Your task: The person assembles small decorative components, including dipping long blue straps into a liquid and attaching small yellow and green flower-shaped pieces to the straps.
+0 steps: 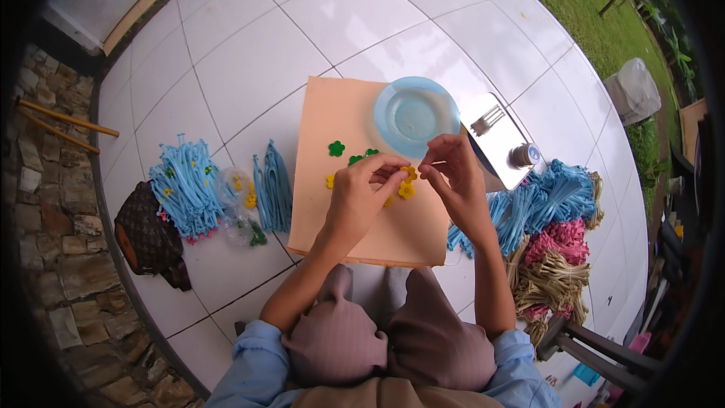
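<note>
My left hand [356, 193] is closed in a pinch on a yellow flower piece [408, 173], held over a peach-coloured board. Close by on its right, my right hand [458, 181] has its thumb and forefinger drawn together. Whatever may be between those fingertips is too small to make out. Just below the held piece is another yellow flower [407, 191]; I cannot tell whether it is held or lying on the board. Green flower pieces [336, 149] lie on the board [325, 117] beyond my left hand. One more yellow flower [330, 181] is partly hidden beside that hand.
A clear blue plate [385, 109] rests at the board's far right corner. Beside it, a silver tray [498, 155] carries a fork [487, 119] and a small round container [524, 155]. Blue strap bundles [273, 189] lie left; blue, pink and beige bundles [555, 272] lie right. A dark bag [151, 230] sits far left.
</note>
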The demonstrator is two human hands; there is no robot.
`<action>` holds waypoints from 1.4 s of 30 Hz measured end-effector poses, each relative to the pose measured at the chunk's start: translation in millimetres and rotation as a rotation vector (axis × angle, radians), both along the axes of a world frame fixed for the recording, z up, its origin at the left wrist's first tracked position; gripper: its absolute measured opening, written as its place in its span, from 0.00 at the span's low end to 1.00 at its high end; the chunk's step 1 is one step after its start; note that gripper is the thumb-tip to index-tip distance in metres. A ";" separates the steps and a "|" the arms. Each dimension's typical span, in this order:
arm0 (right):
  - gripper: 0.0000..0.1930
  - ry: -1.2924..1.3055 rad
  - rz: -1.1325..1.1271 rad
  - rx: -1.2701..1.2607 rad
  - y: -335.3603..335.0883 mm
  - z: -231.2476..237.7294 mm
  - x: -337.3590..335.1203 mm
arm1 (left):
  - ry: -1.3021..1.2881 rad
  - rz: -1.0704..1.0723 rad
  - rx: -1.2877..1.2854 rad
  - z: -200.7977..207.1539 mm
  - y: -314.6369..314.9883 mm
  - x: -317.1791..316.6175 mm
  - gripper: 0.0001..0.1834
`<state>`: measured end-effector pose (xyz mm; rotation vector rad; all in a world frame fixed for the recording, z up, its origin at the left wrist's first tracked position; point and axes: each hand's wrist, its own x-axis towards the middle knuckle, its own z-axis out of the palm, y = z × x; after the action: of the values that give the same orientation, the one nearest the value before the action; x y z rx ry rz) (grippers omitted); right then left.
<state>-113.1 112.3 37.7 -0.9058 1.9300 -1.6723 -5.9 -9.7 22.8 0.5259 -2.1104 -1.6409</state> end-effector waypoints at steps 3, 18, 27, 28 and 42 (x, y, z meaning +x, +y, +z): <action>0.16 0.378 -0.008 0.176 -12.7 -10.0 -13.8 | -0.046 0.099 0.043 3.2 -14.3 6.0 0.10; 0.17 1.045 -0.001 0.459 -28.4 -28.6 -20.6 | -0.009 0.192 0.167 -4.1 -23.3 11.2 0.05; 0.20 1.011 -0.076 0.264 -10.9 -2.2 28.2 | 0.079 0.146 0.366 -9.6 -25.3 11.7 0.09; 0.22 1.027 -0.075 0.263 -10.5 -2.3 31.9 | 0.077 0.148 0.365 -9.2 -25.7 12.6 0.09; 0.21 1.146 -0.100 0.348 -6.4 -5.1 31.6 | 0.001 0.098 0.388 -1.1 -22.5 13.1 0.11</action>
<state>-81.5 105.9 32.6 -1.8660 2.8462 -0.7710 7.2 -32.2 21.7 0.7338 -1.7366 -1.9993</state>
